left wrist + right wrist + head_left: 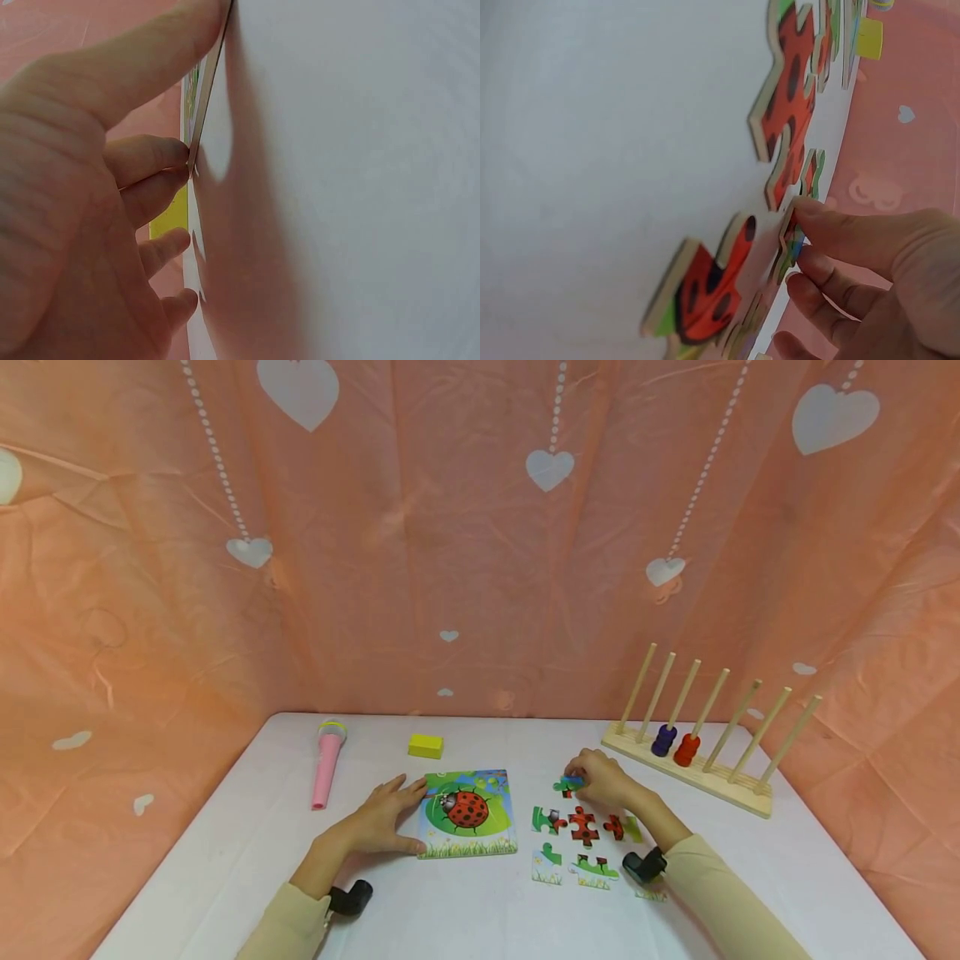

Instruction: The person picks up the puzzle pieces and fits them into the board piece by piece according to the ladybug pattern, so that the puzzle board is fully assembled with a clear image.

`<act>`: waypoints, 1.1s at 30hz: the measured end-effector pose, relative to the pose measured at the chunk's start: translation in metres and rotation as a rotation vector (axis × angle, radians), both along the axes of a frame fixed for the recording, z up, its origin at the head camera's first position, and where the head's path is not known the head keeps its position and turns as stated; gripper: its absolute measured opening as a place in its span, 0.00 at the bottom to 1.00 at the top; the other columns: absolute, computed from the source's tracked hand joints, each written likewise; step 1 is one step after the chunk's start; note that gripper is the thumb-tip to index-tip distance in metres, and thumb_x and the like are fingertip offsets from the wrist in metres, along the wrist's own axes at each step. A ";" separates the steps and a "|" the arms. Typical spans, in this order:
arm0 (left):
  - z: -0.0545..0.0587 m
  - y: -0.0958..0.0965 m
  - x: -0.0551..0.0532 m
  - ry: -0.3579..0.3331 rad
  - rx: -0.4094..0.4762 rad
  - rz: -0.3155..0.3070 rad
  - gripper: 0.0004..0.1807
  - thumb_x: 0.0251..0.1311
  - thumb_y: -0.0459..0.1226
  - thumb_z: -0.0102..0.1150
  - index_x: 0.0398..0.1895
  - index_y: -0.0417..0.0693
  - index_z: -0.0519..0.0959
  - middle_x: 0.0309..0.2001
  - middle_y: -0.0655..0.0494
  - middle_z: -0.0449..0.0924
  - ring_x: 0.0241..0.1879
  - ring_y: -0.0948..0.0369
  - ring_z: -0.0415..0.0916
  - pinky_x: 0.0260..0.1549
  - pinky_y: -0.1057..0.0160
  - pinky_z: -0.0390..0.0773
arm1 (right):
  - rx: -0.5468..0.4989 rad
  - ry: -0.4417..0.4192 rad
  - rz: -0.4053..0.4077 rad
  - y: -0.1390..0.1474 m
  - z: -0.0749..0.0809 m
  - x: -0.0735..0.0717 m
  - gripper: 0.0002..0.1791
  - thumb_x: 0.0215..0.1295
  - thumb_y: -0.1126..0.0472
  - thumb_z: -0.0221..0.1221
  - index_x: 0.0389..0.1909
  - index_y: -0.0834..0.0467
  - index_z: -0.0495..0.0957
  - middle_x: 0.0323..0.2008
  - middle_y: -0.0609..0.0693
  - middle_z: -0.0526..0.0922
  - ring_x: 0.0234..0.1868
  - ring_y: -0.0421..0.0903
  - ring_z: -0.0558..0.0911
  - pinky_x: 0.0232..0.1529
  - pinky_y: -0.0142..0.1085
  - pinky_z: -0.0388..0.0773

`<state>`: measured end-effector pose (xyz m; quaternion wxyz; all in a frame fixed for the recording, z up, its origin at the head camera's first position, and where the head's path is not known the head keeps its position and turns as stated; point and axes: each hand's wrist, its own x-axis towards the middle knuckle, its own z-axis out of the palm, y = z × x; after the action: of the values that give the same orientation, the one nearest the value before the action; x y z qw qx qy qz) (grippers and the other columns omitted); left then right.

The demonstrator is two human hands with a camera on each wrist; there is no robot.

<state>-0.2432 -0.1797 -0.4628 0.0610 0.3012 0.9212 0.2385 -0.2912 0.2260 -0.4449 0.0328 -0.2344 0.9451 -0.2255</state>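
My left hand rests at the left edge of the square ladybug puzzle board, thumb at its lower corner and fingers extended farther up. In the left wrist view, thumb and fingertips touch the thin board edge. Between thumb and fingers my right hand pinches a puzzle piece at the back of the loose pieces. Its fingers partly cover that piece. A red and green piece lies close by. Nearer the front are a red spotted piece and a grass piece.
A pink toy microphone lies at the left, and a yellow block behind the board. At the back right stands a wooden peg rack with purple beads and red beads. A peach curtain hangs behind the table.
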 end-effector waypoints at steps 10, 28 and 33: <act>0.000 0.000 0.001 -0.018 0.004 0.005 0.52 0.48 0.54 0.75 0.70 0.32 0.66 0.74 0.39 0.59 0.73 0.31 0.45 0.66 0.29 0.47 | -0.017 -0.006 0.006 0.001 -0.001 -0.001 0.15 0.52 0.71 0.71 0.42 0.58 0.83 0.34 0.47 0.76 0.41 0.48 0.72 0.43 0.49 0.69; -0.002 -0.001 -0.003 -0.008 0.002 -0.002 0.52 0.48 0.54 0.76 0.70 0.32 0.66 0.74 0.39 0.59 0.73 0.31 0.45 0.66 0.29 0.47 | -0.030 -0.061 -0.016 0.000 0.002 -0.002 0.18 0.52 0.70 0.72 0.45 0.60 0.81 0.36 0.50 0.77 0.43 0.51 0.75 0.48 0.58 0.67; -0.002 -0.001 -0.002 -0.010 0.004 0.004 0.52 0.48 0.54 0.76 0.70 0.32 0.66 0.74 0.40 0.59 0.73 0.31 0.45 0.66 0.28 0.47 | -0.031 -0.063 0.011 0.002 0.005 -0.006 0.15 0.50 0.70 0.72 0.39 0.60 0.81 0.33 0.49 0.76 0.38 0.47 0.73 0.45 0.50 0.69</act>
<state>-0.2452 -0.1807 -0.4649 0.0643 0.2982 0.9210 0.2421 -0.2975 0.2276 -0.4403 0.0601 -0.2328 0.9387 -0.2472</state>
